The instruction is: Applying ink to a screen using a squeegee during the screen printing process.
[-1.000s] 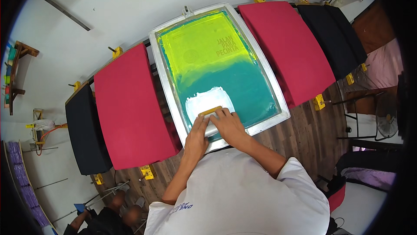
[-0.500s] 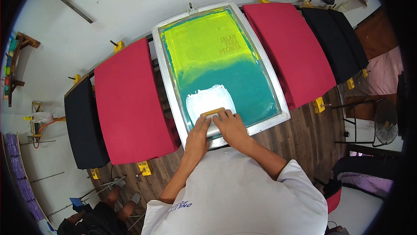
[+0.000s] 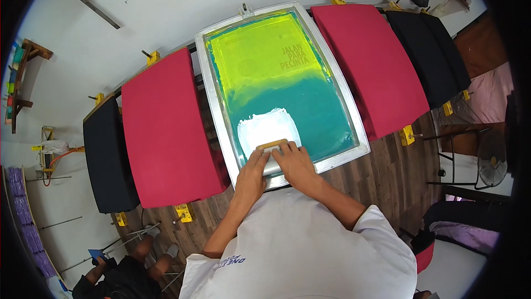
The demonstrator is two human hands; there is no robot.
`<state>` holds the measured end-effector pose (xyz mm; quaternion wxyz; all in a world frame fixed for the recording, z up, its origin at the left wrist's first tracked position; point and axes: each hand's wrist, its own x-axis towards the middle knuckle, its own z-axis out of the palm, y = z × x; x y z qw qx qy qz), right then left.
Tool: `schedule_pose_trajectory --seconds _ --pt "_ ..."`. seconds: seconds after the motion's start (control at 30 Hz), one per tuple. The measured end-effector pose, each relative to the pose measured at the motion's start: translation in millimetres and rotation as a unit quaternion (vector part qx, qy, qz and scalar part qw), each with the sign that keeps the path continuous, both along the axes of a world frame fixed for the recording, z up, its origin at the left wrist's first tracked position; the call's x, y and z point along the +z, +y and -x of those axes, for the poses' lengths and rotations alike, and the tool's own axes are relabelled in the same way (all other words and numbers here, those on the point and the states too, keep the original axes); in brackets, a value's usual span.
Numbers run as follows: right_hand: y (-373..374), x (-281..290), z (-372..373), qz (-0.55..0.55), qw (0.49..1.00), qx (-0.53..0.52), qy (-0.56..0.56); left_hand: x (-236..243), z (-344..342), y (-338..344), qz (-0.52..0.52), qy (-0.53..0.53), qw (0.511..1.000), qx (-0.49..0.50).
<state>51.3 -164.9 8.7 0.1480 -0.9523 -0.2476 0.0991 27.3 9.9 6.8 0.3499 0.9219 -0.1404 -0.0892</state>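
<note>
A silver-framed printing screen (image 3: 213,94) lies before me, its mesh yellow-green at the far end and teal toward me. Faint lettering and a round motif show in the yellow-green part. On the near left of the mesh is a thick patch of white ink (image 3: 269,125). At its near edge stands a squeegee (image 3: 271,144) with a tan top strip and a silver body. My left hand (image 3: 253,170) is closed round its left side, and my right hand (image 3: 296,163) grips the right side. Both thumbs press on the silver face. The squeegee's lower edge is hidden.
Red cloth-covered boards (image 3: 161,133) flank the screen, with black ones (image 3: 109,160) beyond. Yellow clamps (image 3: 183,213) sit along the rail. At lower left a person (image 3: 124,277) sits beside thin metal stands. A fan (image 3: 492,160) stands at the right.
My hands and the squeegee have hardly moved. At lower left, the other person has shifted slightly, and a hand now shows by the blue object.
</note>
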Motion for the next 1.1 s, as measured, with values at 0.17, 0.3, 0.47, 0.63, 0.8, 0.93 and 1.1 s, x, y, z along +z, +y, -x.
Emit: schedule_pose_trajectory --seconds 0.17,0.3,0.47,0.63,0.8,0.93,1.1 --pt "-6 -7 27 -0.003 1.0 0.025 -0.006 -5 27 0 -0.019 0.036 0.999 -0.035" --pt "-7 9 18 -0.003 0.997 0.038 0.062 15 22 2 0.008 0.093 0.995 -0.024" --pt "-1 5 6 0.006 1.0 0.012 0.018 9 10 -1 -0.002 0.043 0.999 0.004" --pt "-7 -1 29 -0.015 0.998 0.024 0.049 -7 31 1 -0.019 0.043 0.998 -0.034" --pt "-6 13 15 -0.009 0.998 0.03 0.055 18 20 1 0.009 0.081 0.997 -0.01" --pt "4 0 -3 -0.016 0.999 0.001 -0.033 2 1 1 0.005 -0.018 1.0 0.025" --pt "1 -9 13 -0.007 1.0 0.006 -0.024 -6 16 1 0.001 0.01 1.0 -0.004"
